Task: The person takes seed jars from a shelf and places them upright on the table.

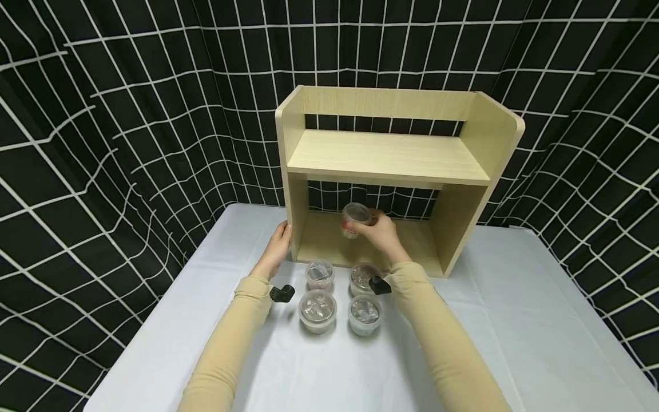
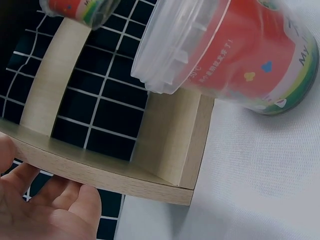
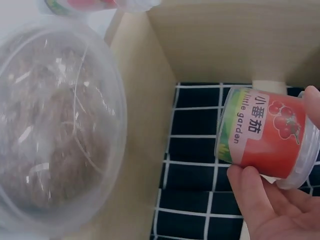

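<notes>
My right hand (image 1: 382, 233) holds a clear plastic tub (image 1: 355, 220) inside the shelf's lower compartment, tilted over its bottom board. The tub's red label (image 3: 272, 132) shows tomatoes and the words "little garden"; thumb and fingers lie on opposite sides of it. At the left side panel of the wooden shelf (image 1: 289, 171), my left hand (image 1: 275, 249) grips the front edge, thumb at the edge and fingers against the outer face. Close before the shelf stand several lidded tubs: two at the left (image 1: 320, 274) (image 1: 317, 312) and two at the right (image 1: 364, 277) (image 1: 365, 316).
The shelf has an upper board (image 1: 386, 154) and a low back rail. A white cloth (image 1: 515, 309) covers the table under it. Black curtains with a white grid (image 1: 247, 114) hang behind and at both sides. A black wrist camera (image 1: 380, 285) overlaps one right-hand tub.
</notes>
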`<state>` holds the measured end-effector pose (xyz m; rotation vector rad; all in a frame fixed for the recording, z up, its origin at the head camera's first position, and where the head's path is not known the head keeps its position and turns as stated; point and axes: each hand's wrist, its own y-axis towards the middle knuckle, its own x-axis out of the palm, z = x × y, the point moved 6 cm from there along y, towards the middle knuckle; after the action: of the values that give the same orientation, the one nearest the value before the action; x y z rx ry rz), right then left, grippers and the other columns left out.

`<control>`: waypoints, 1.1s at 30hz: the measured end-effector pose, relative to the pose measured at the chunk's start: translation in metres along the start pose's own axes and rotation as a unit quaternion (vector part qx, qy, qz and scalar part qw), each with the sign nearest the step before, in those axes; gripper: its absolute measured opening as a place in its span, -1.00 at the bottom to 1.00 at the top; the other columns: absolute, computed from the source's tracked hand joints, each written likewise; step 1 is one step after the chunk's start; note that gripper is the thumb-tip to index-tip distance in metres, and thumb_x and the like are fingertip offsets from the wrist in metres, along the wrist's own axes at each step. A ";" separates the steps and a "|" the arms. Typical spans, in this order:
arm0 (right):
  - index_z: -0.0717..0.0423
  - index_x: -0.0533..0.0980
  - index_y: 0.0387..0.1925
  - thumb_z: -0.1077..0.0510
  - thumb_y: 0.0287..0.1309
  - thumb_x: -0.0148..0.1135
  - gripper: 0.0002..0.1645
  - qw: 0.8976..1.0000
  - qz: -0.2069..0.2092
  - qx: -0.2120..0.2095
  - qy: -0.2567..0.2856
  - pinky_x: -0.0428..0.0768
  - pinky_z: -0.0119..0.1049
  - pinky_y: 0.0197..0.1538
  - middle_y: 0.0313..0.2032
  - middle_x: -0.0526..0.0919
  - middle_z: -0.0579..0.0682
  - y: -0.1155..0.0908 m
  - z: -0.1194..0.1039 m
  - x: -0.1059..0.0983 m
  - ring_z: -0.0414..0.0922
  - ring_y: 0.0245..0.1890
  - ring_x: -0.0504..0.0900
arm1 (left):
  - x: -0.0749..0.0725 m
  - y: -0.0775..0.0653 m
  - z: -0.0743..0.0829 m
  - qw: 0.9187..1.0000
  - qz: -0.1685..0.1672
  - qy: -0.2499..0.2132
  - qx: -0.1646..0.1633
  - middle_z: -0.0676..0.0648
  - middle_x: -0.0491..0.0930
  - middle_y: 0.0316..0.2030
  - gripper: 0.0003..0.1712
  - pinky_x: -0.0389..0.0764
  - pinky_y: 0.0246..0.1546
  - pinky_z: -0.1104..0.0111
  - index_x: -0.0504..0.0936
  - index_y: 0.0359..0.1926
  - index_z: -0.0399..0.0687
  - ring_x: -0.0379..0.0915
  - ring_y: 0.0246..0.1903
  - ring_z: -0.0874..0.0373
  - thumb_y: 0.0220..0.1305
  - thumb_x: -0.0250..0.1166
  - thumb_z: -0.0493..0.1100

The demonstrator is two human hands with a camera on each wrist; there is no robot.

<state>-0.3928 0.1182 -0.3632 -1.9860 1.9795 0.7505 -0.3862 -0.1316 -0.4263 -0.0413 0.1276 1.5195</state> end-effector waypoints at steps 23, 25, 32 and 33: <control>0.10 0.20 0.15 -0.13 -0.19 0.31 -0.13 0.998 -0.017 -0.025 0.048 0.48 -0.23 -0.16 -0.15 0.49 0.11 -0.055 -0.003 -0.039 -0.04 -0.16 0.47 | -0.002 0.007 -0.007 1.000 0.002 -0.006 0.010 -0.12 0.05 0.22 -0.45 0.04 0.16 0.21 0.02 0.26 -0.07 -0.05 0.19 0.05 0.34 -0.25 0.07; 0.07 0.21 0.15 -0.14 -0.20 0.32 -0.13 0.998 -0.019 -0.027 0.055 0.47 -0.24 -0.15 -0.15 0.49 0.08 -0.061 -0.002 -0.041 -0.06 -0.15 0.47 | -0.002 0.006 -0.007 1.000 0.003 -0.007 0.009 -0.12 0.04 0.22 -0.45 0.04 0.16 0.21 0.02 0.26 -0.07 -0.07 0.19 0.04 0.34 -0.26 0.06; 0.06 0.21 0.15 -0.14 -0.21 0.33 -0.13 0.997 -0.030 -0.049 0.048 0.48 -0.31 -0.18 -0.16 0.50 0.06 -0.077 0.004 -0.050 -0.10 -0.17 0.48 | -0.001 0.005 -0.006 1.000 0.008 -0.011 0.008 -0.13 0.01 0.23 -0.45 0.04 0.16 0.21 0.01 0.26 -0.09 -0.10 0.20 0.03 0.35 -0.27 0.05; 0.05 0.22 0.14 -0.14 -0.22 0.33 -0.13 0.997 -0.029 -0.050 0.046 0.48 -0.32 -0.18 -0.16 0.50 0.06 -0.080 0.005 -0.052 -0.10 -0.17 0.49 | -0.001 0.006 -0.006 1.000 0.009 -0.011 0.005 -0.12 0.02 0.23 -0.45 0.04 0.16 0.22 0.01 0.26 -0.08 -0.10 0.20 0.04 0.34 -0.27 0.06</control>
<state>-0.3132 0.1694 -0.3559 -2.1626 1.9608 0.7714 -0.3922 -0.1329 -0.4322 -0.0152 0.1186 1.5374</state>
